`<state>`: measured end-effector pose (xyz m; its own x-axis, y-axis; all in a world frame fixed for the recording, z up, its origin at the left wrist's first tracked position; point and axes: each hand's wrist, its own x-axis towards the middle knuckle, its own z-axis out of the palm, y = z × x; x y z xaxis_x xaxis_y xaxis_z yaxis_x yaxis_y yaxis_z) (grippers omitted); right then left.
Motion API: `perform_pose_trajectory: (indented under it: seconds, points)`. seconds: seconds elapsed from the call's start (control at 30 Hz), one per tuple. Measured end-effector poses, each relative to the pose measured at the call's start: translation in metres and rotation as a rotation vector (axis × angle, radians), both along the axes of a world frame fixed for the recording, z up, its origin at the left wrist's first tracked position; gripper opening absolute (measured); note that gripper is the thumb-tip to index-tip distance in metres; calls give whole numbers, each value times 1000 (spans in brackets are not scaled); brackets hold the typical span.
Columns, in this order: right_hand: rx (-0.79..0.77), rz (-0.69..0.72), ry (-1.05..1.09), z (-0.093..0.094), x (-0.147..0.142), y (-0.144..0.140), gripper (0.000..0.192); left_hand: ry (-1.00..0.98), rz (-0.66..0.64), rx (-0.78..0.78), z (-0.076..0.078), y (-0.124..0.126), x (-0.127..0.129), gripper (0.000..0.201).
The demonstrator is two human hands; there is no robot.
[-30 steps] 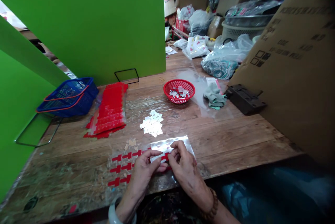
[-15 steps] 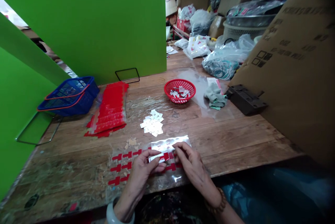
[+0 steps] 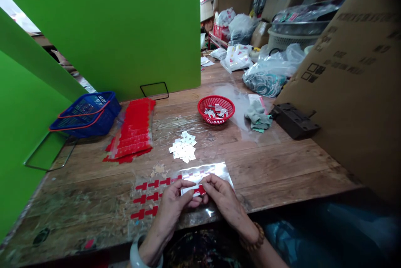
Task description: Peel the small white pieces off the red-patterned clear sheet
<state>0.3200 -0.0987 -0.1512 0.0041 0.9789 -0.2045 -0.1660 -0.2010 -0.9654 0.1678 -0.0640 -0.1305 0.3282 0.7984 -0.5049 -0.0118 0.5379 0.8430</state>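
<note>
I see both hands at six o'clock on the wooden table (image 3: 282,168); the left hand (image 3: 175,201) pinches a small white card (image 3: 190,189), and the right hand (image 3: 224,197) pinches a red T-shaped sticker (image 3: 200,190) against it, over the clear sticker sheet (image 3: 150,197); a pile of white cards (image 3: 183,152) lies at twelve o'clock, the red basket (image 3: 216,109) beyond.

The worn wooden tabletop (image 3: 282,168) carries a red basket (image 3: 216,109) near its middle; nearer than the basket, a heap of small white pieces (image 3: 183,147); left of it, a stack of red sheets (image 3: 133,132), then a blue basket (image 3: 86,113); right of it, a grey-green cloth (image 3: 257,116) and a black block (image 3: 294,120); at the near edge, a clear sheet with red crosses (image 3: 150,197).
</note>
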Motion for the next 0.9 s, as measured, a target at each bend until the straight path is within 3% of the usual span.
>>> perform_pose_trajectory:
  seconds: [0.23,0.5,0.73,0.9]
  points:
    - [9,68,203,1,4,-12,30,-132,26,-113,9,-2,1,25]
    - [28,10,199,-8,6,-18,23,-272,-28,-213,7,-11,-4,27]
    - [44,14,228,-14,0,-24,23,-317,-50,-185,7,-19,-8,28]
    - [16,-43,232,-6,-9,-24,28,-267,-15,-125,9,-19,-7,30]
